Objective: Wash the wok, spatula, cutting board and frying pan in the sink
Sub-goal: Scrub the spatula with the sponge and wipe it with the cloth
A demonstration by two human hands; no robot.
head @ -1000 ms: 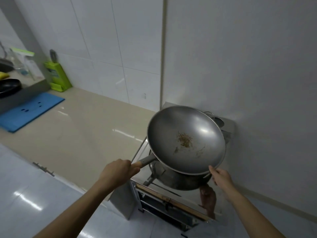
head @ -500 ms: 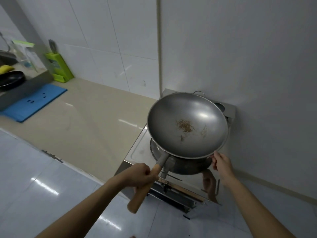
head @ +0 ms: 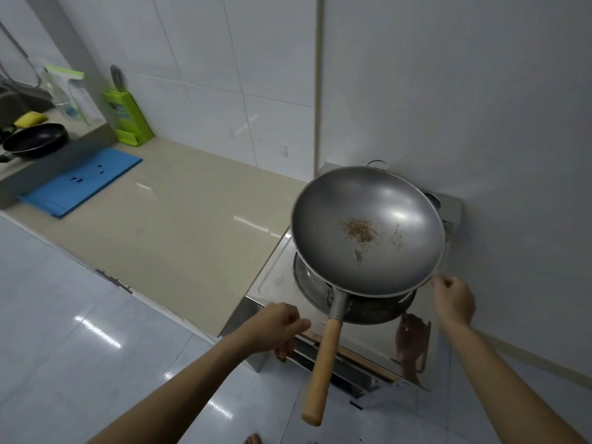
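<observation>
Head view, only one to go on. Wok (head: 368, 232) sitting right of centre on the stove (head: 275, 277), wooden handle (head: 322, 370) sticking out past the front edge toward the bottom of the frame. Left hand (head: 275, 328) loosely curled just beside the handle, holding nothing. Right hand (head: 455, 299) curled at the wok's lower-right rim; can't tell if actually pinching it. Could easily tip or slide off, probably: nothing gripping that handle. Counted: one wok, one black frying pan (head: 35, 141) and one blue cutting board (head: 80, 181) far left, one yellow sponge (head: 30, 118). No spatula spotted.
</observation>
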